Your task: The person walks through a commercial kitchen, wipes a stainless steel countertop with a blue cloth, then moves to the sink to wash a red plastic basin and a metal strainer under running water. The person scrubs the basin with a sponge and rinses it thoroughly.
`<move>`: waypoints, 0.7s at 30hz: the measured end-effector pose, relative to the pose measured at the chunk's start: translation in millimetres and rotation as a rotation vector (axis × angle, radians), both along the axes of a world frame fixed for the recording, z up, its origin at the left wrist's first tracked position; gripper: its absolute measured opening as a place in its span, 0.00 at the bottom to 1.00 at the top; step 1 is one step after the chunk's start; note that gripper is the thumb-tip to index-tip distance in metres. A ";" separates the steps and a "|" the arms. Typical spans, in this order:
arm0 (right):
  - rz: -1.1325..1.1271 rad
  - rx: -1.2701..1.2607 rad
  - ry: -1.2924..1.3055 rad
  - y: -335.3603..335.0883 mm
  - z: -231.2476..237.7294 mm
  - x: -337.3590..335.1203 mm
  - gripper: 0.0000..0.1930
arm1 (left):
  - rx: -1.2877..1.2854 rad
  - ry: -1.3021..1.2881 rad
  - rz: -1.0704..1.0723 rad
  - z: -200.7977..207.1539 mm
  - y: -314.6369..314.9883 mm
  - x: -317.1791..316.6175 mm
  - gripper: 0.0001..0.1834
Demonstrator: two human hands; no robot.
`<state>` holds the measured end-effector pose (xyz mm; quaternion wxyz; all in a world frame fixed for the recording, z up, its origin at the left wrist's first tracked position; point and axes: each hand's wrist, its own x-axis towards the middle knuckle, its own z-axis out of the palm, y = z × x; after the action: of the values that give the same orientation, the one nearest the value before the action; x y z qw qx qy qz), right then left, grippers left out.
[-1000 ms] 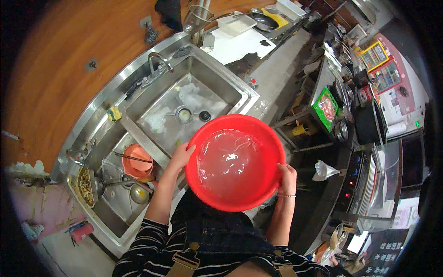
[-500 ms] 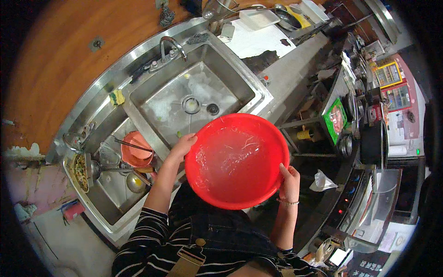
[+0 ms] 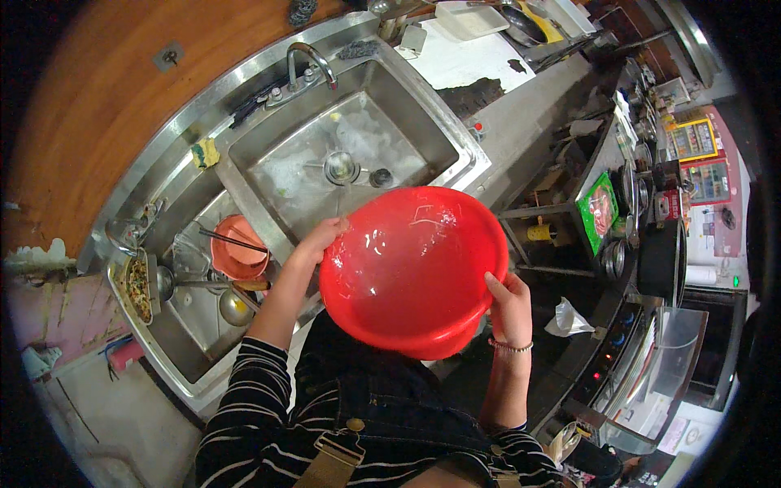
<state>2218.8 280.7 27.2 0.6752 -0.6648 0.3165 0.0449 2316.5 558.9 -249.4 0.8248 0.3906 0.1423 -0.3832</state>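
Observation:
A big round red basin [image 3: 415, 329] is between my hands in front of my body, with clear water in it. My left hand [image 3: 324, 237] grips its left rim, and my right hand [image 3: 510, 307] is closed on the right rim, thumb on top. The basin tips toward the large steel sink [image 3: 439, 150], its far left edge over the sink's near rim. A thin streak that looks like water runs off there. Suds lie on the sink floor around the drain [image 3: 342, 168], and a dark round stopper [image 3: 381, 178] sits beside it.
The faucet [image 3: 307, 58] stands behind the sink, a yellow-green sponge [image 3: 205, 154] on the ledge. The left sink holds a coral bowl [image 3: 232, 267] with chopsticks, a ladle [image 3: 236, 309] and a scraps tray [image 3: 140, 297]. A counter with cookware [image 3: 614, 260] runs along the right.
The basin has tilted, its far left side lower and its near outer wall now showing. Both hands have kept their grip. Water in it has shifted toward the sink side.

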 end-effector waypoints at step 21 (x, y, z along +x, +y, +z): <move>0.109 0.116 -0.008 10.5 -5.0 66.9 0.07 | -0.047 0.116 -0.070 -7.0 6.2 16.8 0.17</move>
<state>2285.7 291.2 22.2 0.7104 -0.6409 0.2740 0.0974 2333.3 565.1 -256.4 0.8103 0.3528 0.1672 -0.4370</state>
